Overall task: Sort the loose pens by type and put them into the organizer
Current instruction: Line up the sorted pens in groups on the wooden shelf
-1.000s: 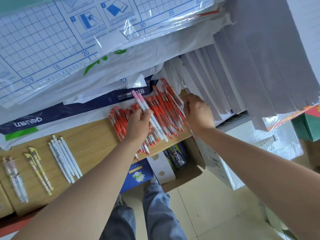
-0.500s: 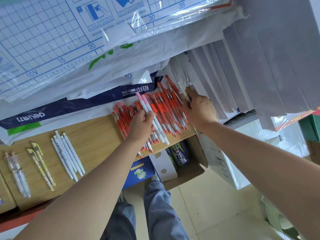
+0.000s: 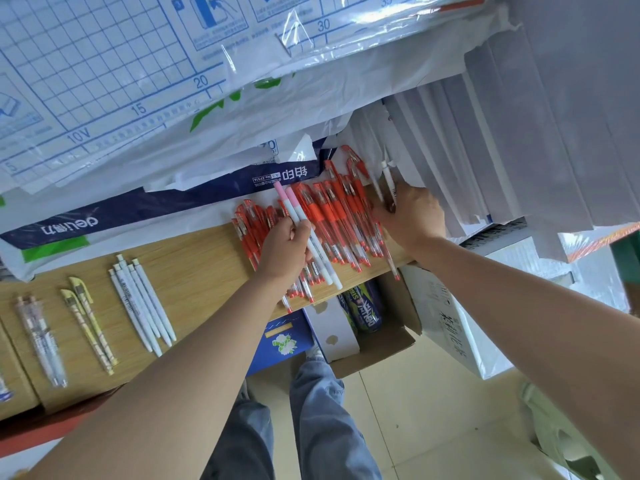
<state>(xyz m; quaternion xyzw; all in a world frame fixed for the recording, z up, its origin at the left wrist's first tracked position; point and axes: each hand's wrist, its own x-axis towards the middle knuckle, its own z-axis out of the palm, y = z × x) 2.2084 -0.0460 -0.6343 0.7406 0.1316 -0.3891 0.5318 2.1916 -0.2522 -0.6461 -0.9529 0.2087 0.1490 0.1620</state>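
A heap of red gel pens (image 3: 332, 216) lies on the wooden shelf (image 3: 194, 265). My left hand (image 3: 284, 247) hovers over the heap's left side and grips two white pens with pink caps (image 3: 304, 230). My right hand (image 3: 412, 216) sits at the heap's right edge and pinches a white pen (image 3: 387, 178) that points up toward the paper stacks. Further left on the shelf lie sorted groups: several white pens (image 3: 142, 303), two yellow-capped pens (image 3: 88, 323) and clear pens (image 3: 41, 341).
Grey-white paper stacks (image 3: 519, 140) stand right of the heap. Plastic-wrapped packs and a blue deli pack (image 3: 156, 202) lie behind the shelf. Below the shelf edge an open cardboard box (image 3: 374, 341) holds small boxes and cans. My legs in jeans (image 3: 304, 427) stand on the tiled floor.
My right hand has drawn a white pen out at the heap's right edge and now holds it upright. My left hand keeps the two pink-capped pens, barely shifted.
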